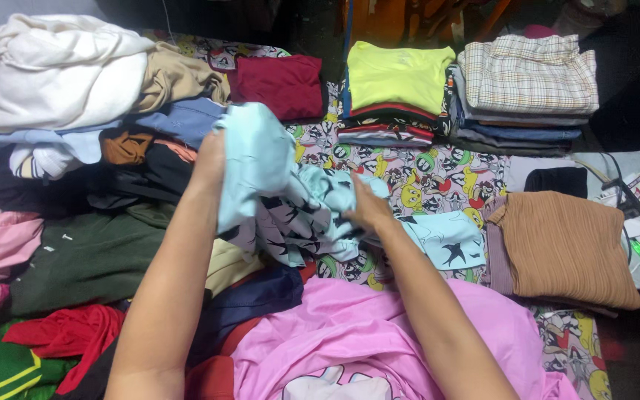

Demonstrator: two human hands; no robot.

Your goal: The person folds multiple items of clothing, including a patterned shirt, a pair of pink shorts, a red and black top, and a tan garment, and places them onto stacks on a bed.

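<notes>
Now your left hand and right hand both clutch the pale blue bird-print cotton garment, bunched at centre; folded stacks sit at one o'clock, apart from the unsorted heap at ten.

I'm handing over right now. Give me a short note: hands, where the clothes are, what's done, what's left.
Left hand: gripping the light blue bird-print garment, raised over the bed.
Right hand: shut on the same garment, lower down; one end trails onto the cartoon sheet.
Done: two folded stacks at the back, one topped by a yellow shirt, one by a plaid shirt; a folded brown ribbed top to the right.
Left: the garment in hand is unfolded; a loose heap lies to the left, and a pink garment lies nearest the person.
</notes>
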